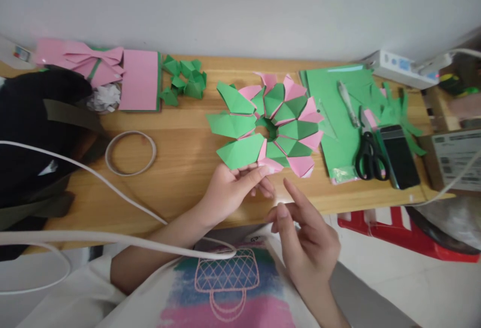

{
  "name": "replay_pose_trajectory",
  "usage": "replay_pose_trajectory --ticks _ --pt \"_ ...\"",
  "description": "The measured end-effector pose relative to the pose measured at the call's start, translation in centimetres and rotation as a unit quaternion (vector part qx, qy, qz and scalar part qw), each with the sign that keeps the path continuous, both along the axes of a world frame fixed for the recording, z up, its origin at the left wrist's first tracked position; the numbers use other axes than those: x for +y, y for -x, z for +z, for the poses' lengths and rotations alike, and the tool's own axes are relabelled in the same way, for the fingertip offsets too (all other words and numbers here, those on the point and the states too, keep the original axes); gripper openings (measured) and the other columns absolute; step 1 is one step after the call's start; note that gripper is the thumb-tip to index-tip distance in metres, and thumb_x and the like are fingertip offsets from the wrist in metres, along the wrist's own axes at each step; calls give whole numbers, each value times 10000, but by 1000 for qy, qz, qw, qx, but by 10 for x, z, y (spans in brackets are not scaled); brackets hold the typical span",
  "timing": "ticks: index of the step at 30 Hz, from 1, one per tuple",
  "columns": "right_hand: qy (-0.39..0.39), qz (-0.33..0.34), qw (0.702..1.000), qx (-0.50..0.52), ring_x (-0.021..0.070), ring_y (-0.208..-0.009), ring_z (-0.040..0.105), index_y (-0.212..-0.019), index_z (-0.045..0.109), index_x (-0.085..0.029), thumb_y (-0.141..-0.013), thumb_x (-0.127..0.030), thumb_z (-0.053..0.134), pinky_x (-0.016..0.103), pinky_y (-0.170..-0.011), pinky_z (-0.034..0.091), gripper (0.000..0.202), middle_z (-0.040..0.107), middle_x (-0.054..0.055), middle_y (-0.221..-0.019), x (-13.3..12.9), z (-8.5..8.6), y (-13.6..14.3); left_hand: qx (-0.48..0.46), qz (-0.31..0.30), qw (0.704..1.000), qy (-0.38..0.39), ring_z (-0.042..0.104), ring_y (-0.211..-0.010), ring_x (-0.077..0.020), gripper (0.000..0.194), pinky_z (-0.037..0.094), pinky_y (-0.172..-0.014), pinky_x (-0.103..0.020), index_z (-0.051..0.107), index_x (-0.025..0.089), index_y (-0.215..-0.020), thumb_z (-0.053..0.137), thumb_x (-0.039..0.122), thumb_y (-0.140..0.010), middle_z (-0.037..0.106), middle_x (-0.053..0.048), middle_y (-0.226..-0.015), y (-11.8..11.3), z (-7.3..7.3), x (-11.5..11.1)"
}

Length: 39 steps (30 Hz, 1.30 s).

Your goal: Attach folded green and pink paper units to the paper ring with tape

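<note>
A ring-shaped paper flower [295,130] of folded green and pink pieces is in the middle of the head view, with a round hole at its centre. My left hand [240,183] pinches its near edge between thumb and fingers, at a pink petal. To the right and nearer my body, my right hand [306,233] is apart from the flower. Its index finger and thumb stretch out with a gap between them, and nothing shows in it. Left of the flower lie several small folded green paper pieces [193,80].
A tape roll [131,152], pink paper stack [140,80] and black bag [33,132] are at left. At right lie green sheets [319,92], a craft knife [348,103], scissors [371,155], a phone [400,157] and a power strip [406,70]. White cables [124,240] cross my left forearm.
</note>
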State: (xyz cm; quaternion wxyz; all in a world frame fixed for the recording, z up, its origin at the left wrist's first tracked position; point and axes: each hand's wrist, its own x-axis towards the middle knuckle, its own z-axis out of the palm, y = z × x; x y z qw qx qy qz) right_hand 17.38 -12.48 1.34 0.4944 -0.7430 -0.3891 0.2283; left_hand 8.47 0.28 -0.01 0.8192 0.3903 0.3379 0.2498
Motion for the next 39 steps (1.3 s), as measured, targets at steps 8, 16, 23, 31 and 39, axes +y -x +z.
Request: replay_pose_trajectory --ticks 8,16,23,31,39 --pt "-13 -69 956 284 71 -346 473 -946 743 -184 -845 -344 664 179 -323 394 205 600 -52 -457 34 -4 3 28 7 999 -15 646 -541 -127 210 399 -473 -224 678 151 -621 711 288 -778 707 -22 -590 0 -3 0" --pt "-53 -158 928 333 34 -303 364 -742 755 -174 -725 -352 771 156 -307 297 179 494 -82 -358 53 -12 7 66 -14 997 -29 652 -515 -145 288 407 -449 -227 652 142 -622 745 375 -762 702 -37 -572 0 -3 2" --pt "-43 -171 930 323 34 -307 334 -638 682 -160 -742 -380 761 180 -337 281 256 443 -94 -340 54 -13 4 51 -18 998 -41 661 -562 -131 302 459 -503 -216 676 128 -672 676 386 -828 731 -54 -636 1 0 2" --pt "-60 -155 933 319 36 -312 359 -672 697 -176 -802 -340 724 175 -345 311 210 455 -95 -352 52 -14 4 60 -26 997 -37 666 -561 -127 186 478 -498 -200 653 144 -672 724 276 -783 713 -18 -612 0 0 2" --pt "-69 -111 940 315 44 -323 391 -715 718 -190 -810 -299 715 181 -343 312 145 504 -87 -394 50 -17 4 53 -27 995 -77 648 -552 -120 238 535 -565 -216 619 159 -606 704 262 -803 667 6 -558 -1 -1 3"
